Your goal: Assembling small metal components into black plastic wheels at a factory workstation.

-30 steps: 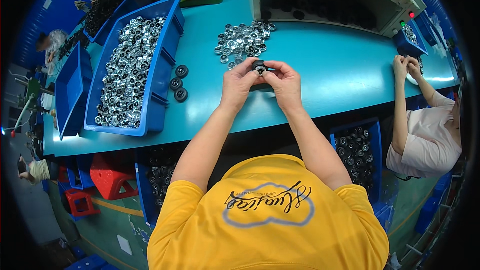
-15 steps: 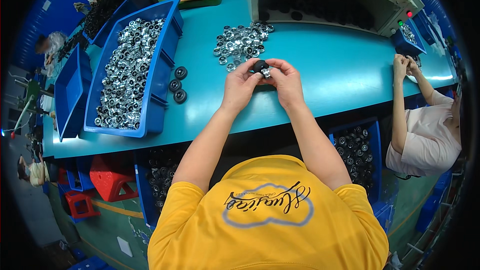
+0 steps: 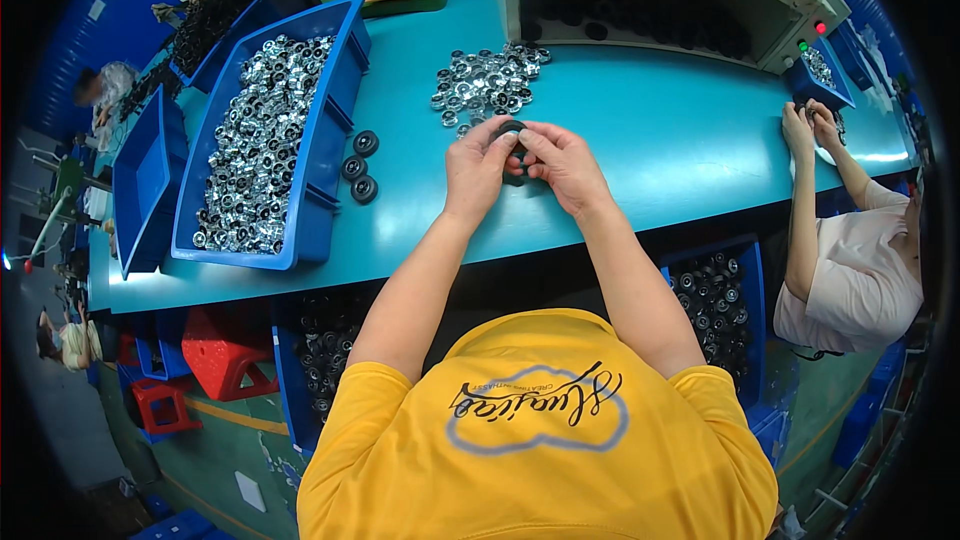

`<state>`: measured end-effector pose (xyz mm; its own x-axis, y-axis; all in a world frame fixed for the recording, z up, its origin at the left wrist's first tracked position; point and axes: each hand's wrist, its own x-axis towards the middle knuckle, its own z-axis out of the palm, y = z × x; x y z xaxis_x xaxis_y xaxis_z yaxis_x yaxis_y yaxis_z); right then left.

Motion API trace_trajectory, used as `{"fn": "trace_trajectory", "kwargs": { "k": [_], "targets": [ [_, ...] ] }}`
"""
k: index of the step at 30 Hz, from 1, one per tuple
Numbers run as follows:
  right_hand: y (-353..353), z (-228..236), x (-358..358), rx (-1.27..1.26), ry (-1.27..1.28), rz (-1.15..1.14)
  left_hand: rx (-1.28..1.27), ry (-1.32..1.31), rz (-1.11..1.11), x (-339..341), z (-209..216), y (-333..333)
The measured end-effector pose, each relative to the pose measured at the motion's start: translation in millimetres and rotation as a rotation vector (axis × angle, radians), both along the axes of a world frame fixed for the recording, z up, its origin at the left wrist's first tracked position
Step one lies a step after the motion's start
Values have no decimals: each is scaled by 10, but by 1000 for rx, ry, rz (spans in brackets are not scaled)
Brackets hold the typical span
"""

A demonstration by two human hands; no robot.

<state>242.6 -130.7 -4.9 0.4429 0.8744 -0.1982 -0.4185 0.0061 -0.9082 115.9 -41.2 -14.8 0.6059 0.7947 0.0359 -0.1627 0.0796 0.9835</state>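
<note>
My left hand (image 3: 475,172) and my right hand (image 3: 570,168) meet above the near part of the blue-green table, both closed on a small black wheel tyre (image 3: 511,127). My thumbs press on it from the near side, and my fingers cover much of it. Whether a silver hub sits inside it cannot be made out. Just beyond my hands lies a loose pile of silver and black wheel hubs (image 3: 486,80). To the left, three black wheels (image 3: 354,167) lie beside a big blue bin (image 3: 318,228) full of the same shiny hubs.
A grey machine housing (image 3: 780,40) with red and green lights stands at the back right. At far right a co-worker's hands (image 3: 812,125) hold something small near a blue bin. Bins of black wheels (image 3: 712,290) sit below the table edge. A tilted blue bin (image 3: 140,190) stands left.
The silver hub that showed between my fingers is now out of sight. My fingers have shifted round the black tyre, and my thumbs have come together on it.
</note>
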Motion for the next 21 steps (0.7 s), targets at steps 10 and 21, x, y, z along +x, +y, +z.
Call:
{"fn": "trace_trajectory", "kwargs": {
  "k": [10,21],
  "targets": [
    [2,36,-7,104,-234,-186,-142,-127,-134,-2,-15,28],
    [-76,99,-3,137,-793,-64,-291,-250,-198,-19,-121,115]
  ]
}}
